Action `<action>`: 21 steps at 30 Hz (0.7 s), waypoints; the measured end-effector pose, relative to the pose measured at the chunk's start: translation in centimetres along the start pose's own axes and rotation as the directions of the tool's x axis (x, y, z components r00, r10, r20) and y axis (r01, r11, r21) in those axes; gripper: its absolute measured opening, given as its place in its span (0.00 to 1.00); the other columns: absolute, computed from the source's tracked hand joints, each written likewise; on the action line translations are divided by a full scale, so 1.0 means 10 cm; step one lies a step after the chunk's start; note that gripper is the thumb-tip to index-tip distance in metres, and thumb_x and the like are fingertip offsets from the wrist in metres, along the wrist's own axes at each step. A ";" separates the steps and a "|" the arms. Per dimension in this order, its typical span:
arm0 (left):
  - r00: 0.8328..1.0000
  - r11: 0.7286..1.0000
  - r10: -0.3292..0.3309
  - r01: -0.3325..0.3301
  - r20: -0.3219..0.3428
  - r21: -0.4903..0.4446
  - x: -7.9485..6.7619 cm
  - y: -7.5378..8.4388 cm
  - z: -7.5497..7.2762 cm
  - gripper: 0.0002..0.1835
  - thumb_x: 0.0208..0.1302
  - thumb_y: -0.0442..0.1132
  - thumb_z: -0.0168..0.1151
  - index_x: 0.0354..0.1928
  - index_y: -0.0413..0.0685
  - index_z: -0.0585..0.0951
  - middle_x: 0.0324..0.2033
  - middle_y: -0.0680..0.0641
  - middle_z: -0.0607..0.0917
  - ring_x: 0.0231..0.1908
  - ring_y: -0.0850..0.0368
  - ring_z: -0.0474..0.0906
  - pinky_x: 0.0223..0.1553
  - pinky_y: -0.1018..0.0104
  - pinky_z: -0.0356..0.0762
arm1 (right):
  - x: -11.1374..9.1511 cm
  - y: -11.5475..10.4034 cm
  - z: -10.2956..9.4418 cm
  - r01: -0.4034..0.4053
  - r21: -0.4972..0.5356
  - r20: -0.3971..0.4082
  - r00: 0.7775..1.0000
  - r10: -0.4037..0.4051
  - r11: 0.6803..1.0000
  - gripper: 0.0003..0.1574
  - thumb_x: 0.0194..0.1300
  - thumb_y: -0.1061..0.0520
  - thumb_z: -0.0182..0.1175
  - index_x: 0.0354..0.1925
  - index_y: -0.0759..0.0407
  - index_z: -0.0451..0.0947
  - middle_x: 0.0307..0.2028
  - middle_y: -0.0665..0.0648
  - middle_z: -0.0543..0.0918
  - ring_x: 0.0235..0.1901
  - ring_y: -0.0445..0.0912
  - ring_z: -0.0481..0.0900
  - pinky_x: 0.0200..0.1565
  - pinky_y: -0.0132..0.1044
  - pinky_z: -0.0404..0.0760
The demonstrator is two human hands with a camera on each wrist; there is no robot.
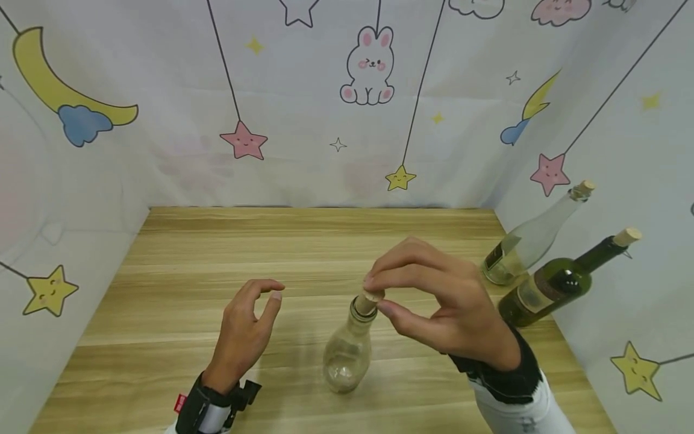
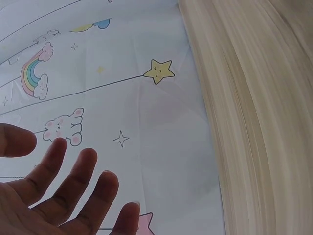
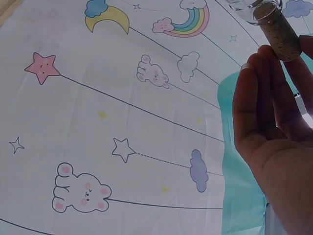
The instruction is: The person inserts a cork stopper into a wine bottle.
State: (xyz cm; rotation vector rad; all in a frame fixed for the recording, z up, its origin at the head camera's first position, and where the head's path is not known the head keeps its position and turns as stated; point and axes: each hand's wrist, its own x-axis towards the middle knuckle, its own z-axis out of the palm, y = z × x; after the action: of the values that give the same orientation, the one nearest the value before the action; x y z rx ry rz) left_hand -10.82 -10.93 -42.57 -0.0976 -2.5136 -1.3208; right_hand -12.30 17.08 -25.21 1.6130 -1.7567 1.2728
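Note:
A small clear glass bottle [image 1: 347, 355] stands on the wooden table in front of me. Its cork [image 1: 367, 303] sits in the mouth with the upper part sticking out. My right hand [image 1: 434, 295] pinches the top of that cork between thumb and fingertips. In the right wrist view the cork [image 3: 279, 35] shows long and speckled, one end at the glass rim [image 3: 244, 10]. To the left of the bottle, my left hand [image 1: 246, 331] hovers with relaxed fingers and holds nothing; the left wrist view shows this hand [image 2: 63, 196] with its fingers spread.
Two taller corked bottles stand at the table's right edge: a clear one [image 1: 528, 241] behind and a dark green one [image 1: 558, 283] nearer. White cloth walls [image 1: 303, 90] printed with stars and bunnies enclose the wooden table [image 1: 260, 241] at the back and sides.

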 end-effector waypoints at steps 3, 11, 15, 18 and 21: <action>1.000 1.000 -0.003 0.003 0.001 0.000 0.00 0.01 0.00 0.10 0.73 0.39 0.57 0.51 0.48 0.82 0.50 0.47 0.83 0.57 0.47 0.77 0.56 0.40 0.73 | -0.02 0.01 0.00 -0.006 0.008 0.004 1.000 0.006 1.000 0.10 0.68 0.62 0.61 0.42 0.70 0.83 0.37 0.62 0.83 0.37 0.50 0.81 0.40 0.35 0.82; 1.000 1.000 0.003 -0.003 0.012 -0.010 -0.01 0.02 0.01 0.09 0.73 0.38 0.57 0.50 0.48 0.82 0.50 0.47 0.83 0.57 0.47 0.77 0.57 0.40 0.72 | -0.03 0.03 0.03 0.007 0.019 0.038 0.999 -0.008 1.000 0.10 0.68 0.62 0.60 0.41 0.69 0.83 0.37 0.62 0.82 0.37 0.50 0.80 0.39 0.36 0.82; 0.999 0.999 0.017 -0.016 0.036 -0.040 -0.02 0.05 0.04 0.09 0.74 0.39 0.57 0.51 0.50 0.81 0.51 0.48 0.83 0.57 0.49 0.76 0.57 0.42 0.73 | -0.05 0.02 0.04 -0.019 0.023 0.048 0.999 0.018 1.000 0.11 0.69 0.61 0.60 0.42 0.69 0.82 0.37 0.61 0.82 0.37 0.50 0.80 0.41 0.35 0.82; 0.996 0.994 0.048 -0.040 0.073 -0.101 -0.04 0.12 0.07 0.10 0.75 0.39 0.55 0.54 0.53 0.80 0.53 0.50 0.82 0.57 0.51 0.77 0.58 0.44 0.74 | -0.08 0.03 0.04 -0.100 0.026 0.064 0.993 0.098 0.995 0.19 0.69 0.54 0.61 0.47 0.71 0.79 0.40 0.62 0.83 0.41 0.51 0.82 0.47 0.35 0.82; 0.977 0.961 0.154 -0.114 0.146 -0.252 -0.06 0.20 0.12 0.14 0.77 0.34 0.49 0.59 0.52 0.76 0.56 0.49 0.81 0.59 0.51 0.76 0.60 0.46 0.74 | -0.14 0.06 0.06 -0.228 0.123 0.096 0.971 0.217 0.966 0.30 0.71 0.48 0.59 0.56 0.73 0.73 0.45 0.65 0.83 0.47 0.53 0.82 0.53 0.37 0.81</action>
State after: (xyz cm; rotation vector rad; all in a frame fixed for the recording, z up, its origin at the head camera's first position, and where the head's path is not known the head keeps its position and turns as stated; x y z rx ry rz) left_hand -10.11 -8.71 -41.78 -0.4393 -2.4117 -1.6148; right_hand -12.43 17.24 -26.83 1.5936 -1.9877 1.4739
